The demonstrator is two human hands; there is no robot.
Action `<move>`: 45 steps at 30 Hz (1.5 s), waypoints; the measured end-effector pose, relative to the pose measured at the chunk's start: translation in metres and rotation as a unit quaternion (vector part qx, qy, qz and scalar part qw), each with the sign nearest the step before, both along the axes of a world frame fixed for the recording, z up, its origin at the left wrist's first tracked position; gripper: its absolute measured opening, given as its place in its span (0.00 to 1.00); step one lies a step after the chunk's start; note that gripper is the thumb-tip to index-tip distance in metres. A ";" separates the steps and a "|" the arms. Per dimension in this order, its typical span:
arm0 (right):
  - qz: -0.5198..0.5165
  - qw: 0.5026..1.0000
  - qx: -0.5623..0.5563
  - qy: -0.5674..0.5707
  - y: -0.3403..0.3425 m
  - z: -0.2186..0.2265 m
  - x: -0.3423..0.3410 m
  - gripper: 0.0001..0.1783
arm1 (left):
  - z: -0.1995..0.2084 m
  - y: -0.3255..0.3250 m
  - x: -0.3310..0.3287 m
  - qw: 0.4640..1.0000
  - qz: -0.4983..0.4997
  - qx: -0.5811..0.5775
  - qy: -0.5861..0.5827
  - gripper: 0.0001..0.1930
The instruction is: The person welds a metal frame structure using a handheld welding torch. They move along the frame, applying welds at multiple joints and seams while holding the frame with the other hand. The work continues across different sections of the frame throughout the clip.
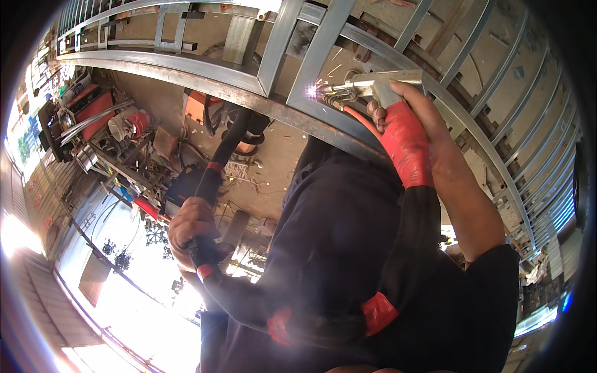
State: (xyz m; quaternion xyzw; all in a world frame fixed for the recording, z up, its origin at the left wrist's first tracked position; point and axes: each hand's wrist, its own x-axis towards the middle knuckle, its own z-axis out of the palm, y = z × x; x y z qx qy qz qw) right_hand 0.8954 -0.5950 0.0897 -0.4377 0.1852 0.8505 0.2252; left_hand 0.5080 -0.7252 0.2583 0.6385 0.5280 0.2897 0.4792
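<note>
My right hand is wrapped round the grip of a silver welding gun with red tape about its handle. The gun's tip meets a corner of a shiny metal frame, where a bright violet-white glow and small sparks show. From the grip a thick black cable, banded with red tape, loops down across my dark clothes. My left hand is closed round this cable farther along, at the left. A thin red hose runs beside the gun's nozzle.
A rusty steel beam lies under the frame's near edge. Curved barred panels spread at the right. Tools and scrap crowd the floor at the left, around a red box and a red-and-white bucket. Strong daylight enters at lower left.
</note>
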 end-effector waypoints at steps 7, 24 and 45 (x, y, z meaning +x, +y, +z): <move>0.022 0.999 0.018 0.016 0.003 0.006 -0.002 0.24 | 0.001 -0.005 0.002 1.000 0.024 0.009 0.015 0.21; 0.037 0.999 -0.013 -0.014 0.009 0.028 -0.007 0.24 | 0.004 -0.010 0.002 0.997 0.067 0.025 0.020 0.21; 0.048 0.997 -0.010 -0.065 0.011 0.055 -0.020 0.23 | 0.007 -0.014 -0.010 0.999 0.032 0.041 0.014 0.20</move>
